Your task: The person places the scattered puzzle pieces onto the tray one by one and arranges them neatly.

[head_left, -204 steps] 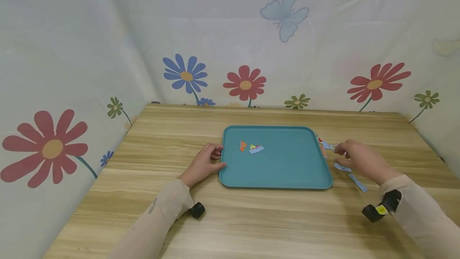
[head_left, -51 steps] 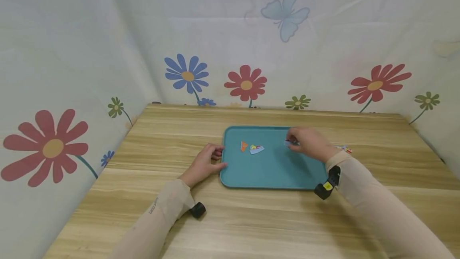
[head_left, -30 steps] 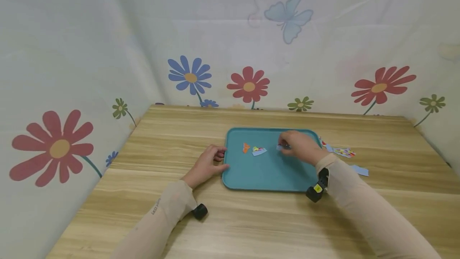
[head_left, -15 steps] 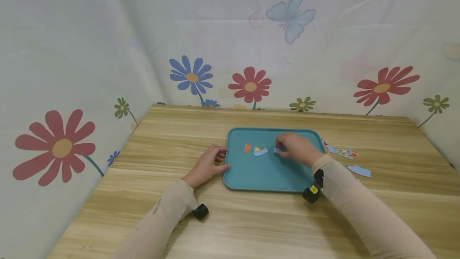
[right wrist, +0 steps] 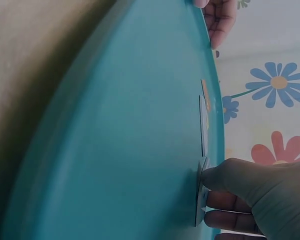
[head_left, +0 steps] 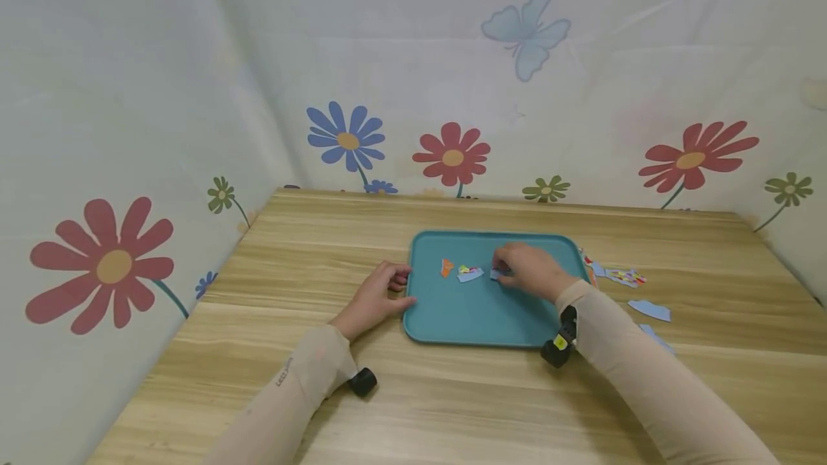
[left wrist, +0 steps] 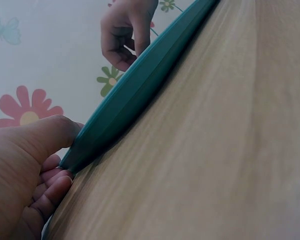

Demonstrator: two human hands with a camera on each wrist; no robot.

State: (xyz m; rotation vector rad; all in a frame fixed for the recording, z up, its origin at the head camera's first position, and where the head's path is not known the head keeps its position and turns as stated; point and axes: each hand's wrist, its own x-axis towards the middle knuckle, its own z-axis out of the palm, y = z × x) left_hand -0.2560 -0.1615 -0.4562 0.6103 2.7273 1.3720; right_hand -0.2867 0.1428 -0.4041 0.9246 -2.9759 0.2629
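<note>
my right hand [head_left: 531, 270] pinches light-blue piece [head_left: 494, 275] between thumb and fingers, inside rim of tray [head_left: 478, 321]. just left of these fingers — patterned piece [head_left: 470, 275], then orange piece [head_left: 447, 268]. my left hand [head_left: 371, 300] grips tray's left rim, thumb lapped over. right of pinching fingers, off tray — speckled piece [head_left: 625, 278], plain blue pieces [head_left: 650, 309] on worktop [head_left: 413, 400].

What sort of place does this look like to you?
Probably a makeshift indoor tabletop booth, perhaps for recording: a wood-grain table, a flower-printed backdrop with visible creases behind and beside it, and a black device worn at each wrist.
</note>
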